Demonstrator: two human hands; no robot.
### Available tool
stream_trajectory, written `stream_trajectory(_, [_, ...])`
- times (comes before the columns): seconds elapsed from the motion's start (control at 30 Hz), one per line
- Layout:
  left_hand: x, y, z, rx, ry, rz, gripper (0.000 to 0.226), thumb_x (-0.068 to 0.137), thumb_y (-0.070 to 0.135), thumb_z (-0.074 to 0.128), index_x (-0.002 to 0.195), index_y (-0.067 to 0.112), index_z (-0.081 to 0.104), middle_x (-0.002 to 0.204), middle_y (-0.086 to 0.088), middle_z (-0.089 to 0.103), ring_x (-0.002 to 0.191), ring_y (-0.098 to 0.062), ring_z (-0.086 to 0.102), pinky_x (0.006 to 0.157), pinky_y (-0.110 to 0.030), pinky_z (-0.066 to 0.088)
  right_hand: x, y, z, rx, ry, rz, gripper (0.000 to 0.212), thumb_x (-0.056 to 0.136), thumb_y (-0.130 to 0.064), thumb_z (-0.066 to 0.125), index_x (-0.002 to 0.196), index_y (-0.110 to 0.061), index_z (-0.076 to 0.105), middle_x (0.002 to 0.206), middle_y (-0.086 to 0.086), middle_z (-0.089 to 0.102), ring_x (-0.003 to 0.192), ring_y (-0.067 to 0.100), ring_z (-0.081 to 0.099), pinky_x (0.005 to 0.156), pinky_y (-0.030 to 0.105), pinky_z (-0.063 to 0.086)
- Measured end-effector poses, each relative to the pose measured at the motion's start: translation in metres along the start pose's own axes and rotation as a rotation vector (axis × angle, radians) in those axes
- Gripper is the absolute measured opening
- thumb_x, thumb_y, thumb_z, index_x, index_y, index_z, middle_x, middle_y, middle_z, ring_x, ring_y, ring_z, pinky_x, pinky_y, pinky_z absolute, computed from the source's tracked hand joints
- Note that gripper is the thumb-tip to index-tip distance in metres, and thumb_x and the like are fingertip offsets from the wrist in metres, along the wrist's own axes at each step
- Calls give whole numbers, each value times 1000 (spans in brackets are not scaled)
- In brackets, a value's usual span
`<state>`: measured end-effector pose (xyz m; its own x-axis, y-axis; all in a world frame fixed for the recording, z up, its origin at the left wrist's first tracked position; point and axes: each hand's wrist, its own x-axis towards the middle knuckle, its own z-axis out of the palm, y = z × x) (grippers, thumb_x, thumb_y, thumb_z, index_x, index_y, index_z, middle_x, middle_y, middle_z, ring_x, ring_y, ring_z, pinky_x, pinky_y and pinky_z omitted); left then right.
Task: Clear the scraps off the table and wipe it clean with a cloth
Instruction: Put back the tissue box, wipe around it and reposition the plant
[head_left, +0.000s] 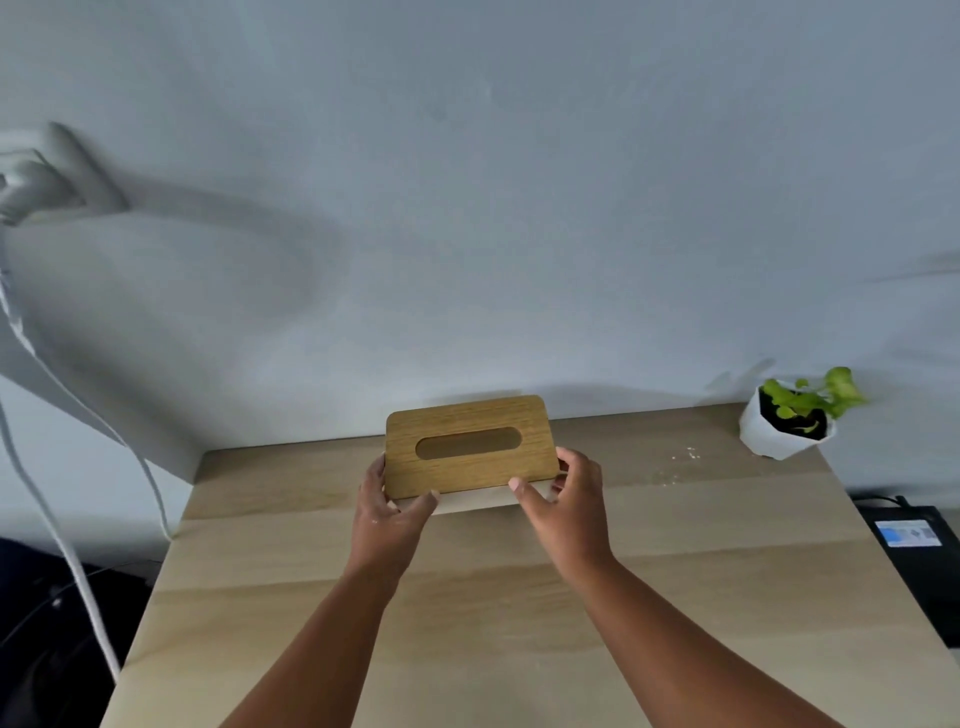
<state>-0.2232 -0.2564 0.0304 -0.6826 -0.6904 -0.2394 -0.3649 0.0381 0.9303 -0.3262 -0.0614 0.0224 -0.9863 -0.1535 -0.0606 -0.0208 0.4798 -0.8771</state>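
Observation:
A tissue box (467, 444) with a brown wooden lid and an oval slot stands near the back of the light wooden table (467, 597), close to the wall. My left hand (387, 512) grips its left end, thumb on the front edge. My right hand (563, 499) grips its right end, thumb on the front and fingers curled round the side. Small pale scraps (685, 454) lie scattered on the table to the right of the box. No cloth is in view.
A small white pot with a green plant (792, 415) stands at the table's back right corner. White cables (62, 545) hang down at the left of the table. A black device (914, 545) sits low beyond the right edge.

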Motion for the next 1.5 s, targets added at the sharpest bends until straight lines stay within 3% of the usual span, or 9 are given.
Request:
stream_trajectory(0.2, [24, -11, -15, 5, -30, 3, 76, 83, 22, 81, 147, 29, 42, 137, -2, 57, 122, -17, 59, 107, -40, 50, 3, -3, 24, 0, 1, 24, 71, 79, -44, 84, 137, -22, 49, 123, -10, 43, 97, 6, 56, 84, 26, 53])
stream_trajectory(0.33, [31, -16, -17, 23, -16, -2, 76, 82, 25, 81, 147, 30, 41, 138, 0, 55, 123, -13, 57, 101, -31, 48, 4, -2, 30, -11, -1, 37, 72, 80, -44, 83, 139, -21, 48, 126, -8, 43, 99, 6, 56, 88, 30, 55])
stream_trajectory(0.47, [35, -19, -19, 21, -27, -7, 77, 82, 25, 81, 147, 32, 41, 138, 0, 56, 124, -15, 56, 106, -38, 49, 5, 0, 36, -6, 3, 46, 71, 80, -42, 83, 138, -20, 49, 126, -7, 44, 100, 7, 56, 89, 31, 55])
stream_trajectory(0.6, [38, -22, -19, 24, -31, -1, 76, 82, 26, 82, 146, 34, 42, 136, 3, 56, 123, -13, 56, 102, -34, 49, 7, 2, 39, -15, 8, 42, 71, 81, -44, 83, 139, -20, 49, 126, -8, 44, 100, 7, 56, 87, 29, 54])
stream_trajectory(0.83, [48, -20, -17, -14, -49, -10, 72, 78, 29, 86, 137, 40, 46, 124, 16, 61, 104, 17, 57, 81, -13, 47, 18, 1, 41, -14, 5, 43, 71, 81, -45, 82, 139, -22, 49, 127, -9, 43, 101, 6, 56, 84, 22, 51])
stream_trajectory(0.97, [52, -23, -16, -15, -49, -24, 73, 77, 31, 86, 137, 43, 45, 126, 16, 61, 112, 5, 58, 86, -18, 48, 18, 3, 43, 8, -2, 48, 71, 81, -45, 82, 139, -23, 48, 129, -8, 43, 103, 6, 56, 84, 20, 49])
stream_trajectory(1.13, [54, -27, -17, 2, -44, -15, 73, 77, 33, 86, 137, 41, 46, 126, 19, 60, 113, 8, 57, 91, -20, 47, 17, 5, 43, 26, -3, 56, 71, 82, -46, 82, 140, -24, 47, 129, -10, 43, 103, 3, 55, 81, 14, 46])
stream_trajectory(1.33, [44, -28, -15, 62, 22, 1, 78, 81, 40, 83, 145, 35, 39, 136, 15, 53, 124, -7, 52, 94, -28, 45, 11, 5, 34, -27, -2, 50, 73, 84, -46, 80, 144, -23, 45, 136, -4, 45, 118, 11, 54, 96, 30, 51])
stream_trajectory(1.5, [17, -31, -23, 126, 124, 2, 78, 83, 46, 79, 145, 39, 34, 145, 9, 46, 127, -14, 49, 101, -41, 48, -9, 5, 12, -31, 17, 32, 65, 90, -35, 76, 146, -22, 46, 140, 0, 47, 122, 16, 56, 98, 29, 50])
